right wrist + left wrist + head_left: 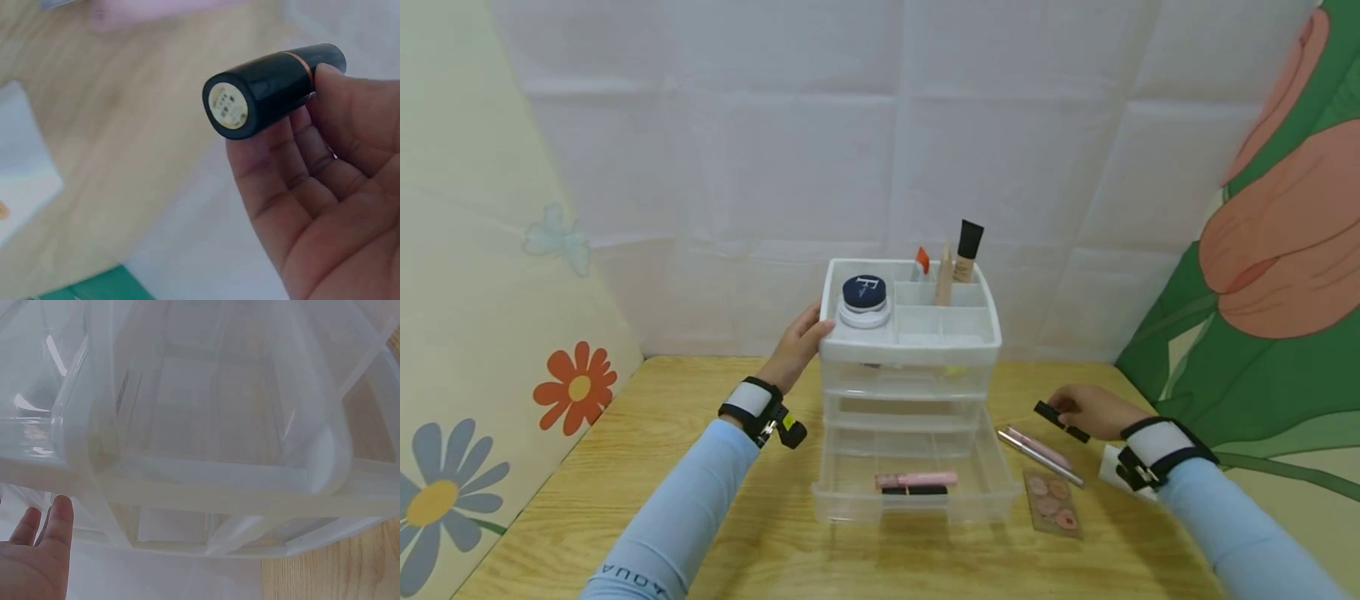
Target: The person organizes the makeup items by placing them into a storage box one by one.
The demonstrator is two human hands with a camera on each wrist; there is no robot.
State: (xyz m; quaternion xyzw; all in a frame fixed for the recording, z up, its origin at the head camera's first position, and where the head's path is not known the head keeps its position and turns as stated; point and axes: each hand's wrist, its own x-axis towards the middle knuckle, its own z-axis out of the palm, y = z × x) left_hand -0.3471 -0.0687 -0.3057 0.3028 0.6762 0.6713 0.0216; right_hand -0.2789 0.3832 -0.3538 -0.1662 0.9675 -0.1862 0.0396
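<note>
Right wrist view: pinching glossy black cylinder (272, 90) in right fingers (251, 169), resting extended left fingers (59, 520) against white plastic organizer (910, 357). Seemingly midway, with pink tube (925, 479) inside translucent drawer (988, 508), silver tube (1041, 457) and flat palette (1051, 502) outside, beside right fingers.

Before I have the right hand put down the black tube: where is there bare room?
Bare: the table left of the left sleeve; table in front of the open drawer, between that sleeve and the palette; drawer floor behind its pink tube. Crowded: right of the drawer, where palette and silver tube lie near the right hand.
</note>
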